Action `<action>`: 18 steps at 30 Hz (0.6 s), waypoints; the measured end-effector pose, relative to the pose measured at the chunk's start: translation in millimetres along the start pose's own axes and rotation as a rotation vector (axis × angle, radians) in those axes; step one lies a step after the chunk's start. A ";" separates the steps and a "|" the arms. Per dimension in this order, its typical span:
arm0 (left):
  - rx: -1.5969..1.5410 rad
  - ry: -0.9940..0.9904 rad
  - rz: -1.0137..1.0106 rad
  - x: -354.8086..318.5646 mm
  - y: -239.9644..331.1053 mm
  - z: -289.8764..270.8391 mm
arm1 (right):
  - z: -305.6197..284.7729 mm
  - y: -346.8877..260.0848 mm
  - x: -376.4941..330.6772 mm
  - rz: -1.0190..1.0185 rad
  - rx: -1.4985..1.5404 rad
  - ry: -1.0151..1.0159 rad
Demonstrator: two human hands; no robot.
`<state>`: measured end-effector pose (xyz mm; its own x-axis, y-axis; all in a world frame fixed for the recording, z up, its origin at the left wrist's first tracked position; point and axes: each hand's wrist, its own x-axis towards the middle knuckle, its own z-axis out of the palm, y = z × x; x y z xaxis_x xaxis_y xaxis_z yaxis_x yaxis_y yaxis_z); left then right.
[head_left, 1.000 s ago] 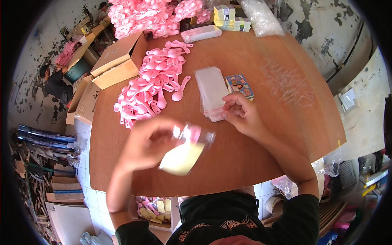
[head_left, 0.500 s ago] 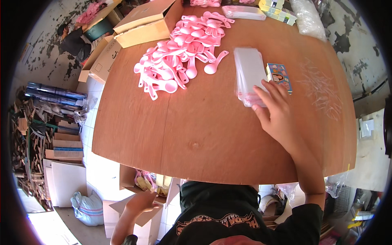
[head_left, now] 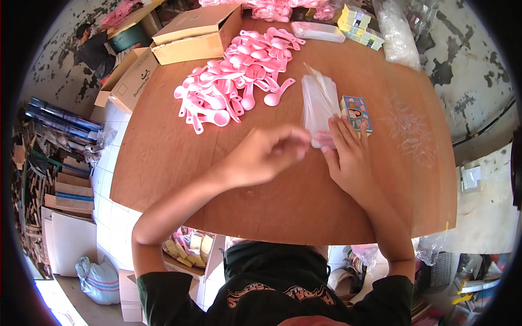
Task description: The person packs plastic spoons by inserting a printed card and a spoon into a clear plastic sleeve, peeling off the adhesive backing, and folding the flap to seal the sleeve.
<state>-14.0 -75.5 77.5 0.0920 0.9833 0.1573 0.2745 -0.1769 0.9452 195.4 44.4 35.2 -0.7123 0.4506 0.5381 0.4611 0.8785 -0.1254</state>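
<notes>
A stack of clear plastic bags [head_left: 319, 103] lies on the wooden table, its top sheets fanned and lifted at the far end. My right hand [head_left: 349, 157] rests over the near right edge of the stack, fingers stretched out, thumb at the bags' near end. Beside those fingers lies a small stack of colourful printed cards [head_left: 356, 108], partly covered by them. My left hand [head_left: 263, 155] hovers just left of the bags, slightly blurred, its fingers curled with a gap to the thumb; nothing shows in it. Further left lies a heap of pink plastic spoons [head_left: 234, 76], one spoon [head_left: 279, 92] apart from it.
Thin clear strips [head_left: 410, 130] lie at the table's right. Along the back are a cardboard box [head_left: 196, 35], a bundle of clear packs [head_left: 318, 31] and yellowish card stacks [head_left: 360, 27]. An open carton [head_left: 187, 263] with packed items sits below the front edge. Another person [head_left: 93, 51] sits far left.
My left hand has come up from the carton below the table to beside the bags. My right hand stays at the stack, whose top bags are now fanned and raised. The view has shifted slightly.
</notes>
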 end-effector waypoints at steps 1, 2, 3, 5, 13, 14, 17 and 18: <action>-0.034 0.054 -0.031 18.4 -14.6 2.3 | -1.1 1.9 -0.1 0.000 -0.007 0.004; -0.064 0.111 -0.064 29.6 -27.8 4.3 | 0.9 5.3 -0.1 -0.030 0.010 0.026; -0.065 0.105 -0.058 34.8 -34.5 7.2 | 1.4 9.5 -1.3 -0.054 0.022 0.046; -0.316 0.111 -0.183 44.1 -48.0 12.5 | 2.7 15.6 0.3 -0.086 0.049 0.085; -0.362 0.121 -0.152 48.2 -65.7 28.4 | 17.3 22.8 0.2 -0.012 0.190 0.276; -0.362 0.147 -0.105 47.0 -65.9 29.4 | 18.4 21.6 0.2 -0.003 0.218 0.285; -0.312 0.194 -0.012 42.1 -69.7 34.9 | 15.5 17.3 2.2 -0.011 0.246 0.286; -0.259 0.213 0.038 42.2 -71.2 35.9 | 14.1 16.8 3.0 -0.030 0.244 0.286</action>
<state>4.7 -23.0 6.6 -0.1121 0.9680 0.2246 0.0203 -0.2237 0.9744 193.5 62.8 23.0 -0.5311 0.3914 0.7515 0.2779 0.9183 -0.2820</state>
